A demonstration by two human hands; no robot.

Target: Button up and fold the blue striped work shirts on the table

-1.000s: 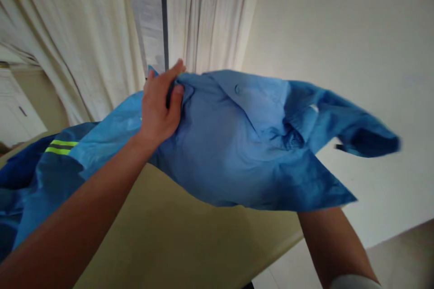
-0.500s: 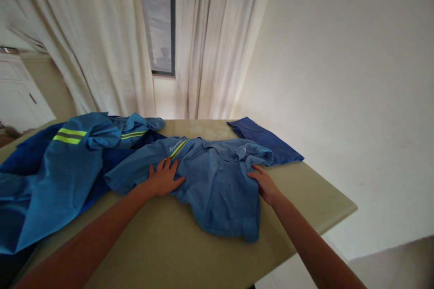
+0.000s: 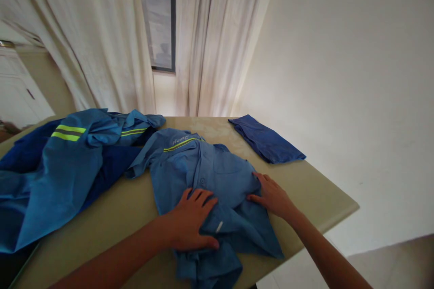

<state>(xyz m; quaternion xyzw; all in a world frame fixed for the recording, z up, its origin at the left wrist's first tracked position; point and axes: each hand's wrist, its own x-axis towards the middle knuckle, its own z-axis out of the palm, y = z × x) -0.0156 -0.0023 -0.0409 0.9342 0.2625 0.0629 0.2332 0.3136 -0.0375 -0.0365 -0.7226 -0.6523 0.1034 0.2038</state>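
A blue work shirt [image 3: 233, 167] lies rumpled across the table, its button front facing up. Pale lettering and a yellow reflective stripe run across its chest at the far left side. My left hand [image 3: 191, 219] rests on the lower middle of the shirt, fingers spread and thumb stretched out. At the shirt's right edge, my right hand [image 3: 274, 196] touches the cloth with its fingertips, thumb and fingers apart. Part of the shirt is bunched near the table's front, beside a small white tag [image 3: 219, 226]. Cloth under my left palm is hidden.
More blue garments with yellow reflective bands [image 3: 73, 167] are heaped on the left of the table [image 3: 318, 189]. A folded dark blue garment [image 3: 267, 140] lies at the back right. Behind stand pale curtains [image 3: 220, 45] and, to the right, a white wall [image 3: 356, 76].
The shirt has been turned and spread, so its button front now shows and its collar no longer lies at the back right. My left hand has moved right and nearer; my right hand shifted slightly.
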